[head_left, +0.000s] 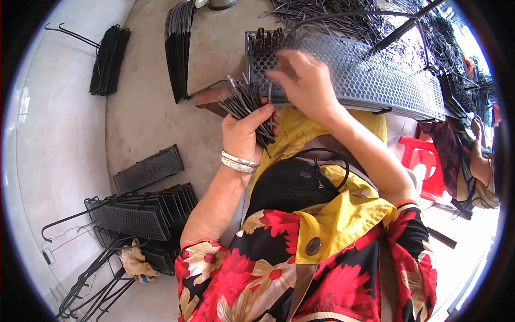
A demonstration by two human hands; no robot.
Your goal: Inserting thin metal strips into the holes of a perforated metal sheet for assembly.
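Note:
My left hand (248,129) is closed around a bundle of thin dark metal rods (241,102), which fan out above and below the fist. To its right, my right hand (307,83) is over the near left part of a long perforated metal tray (348,64), thumb and fingers curled toward each other and slightly blurred. A thin grey strip shows just below the right thumb; I cannot tell whether it is held. Several short dark pegs (266,38) stand upright in the holes at the tray's far left corner.
A large heap of loose dark rods (332,16) lies beyond the tray. Curved black racks (179,48) stand at the far left. Stacked black perforated trays (139,214) and a tan glove (138,262) are at the lower left. A red stool (424,166) and another person's arm (479,153) are at the right.

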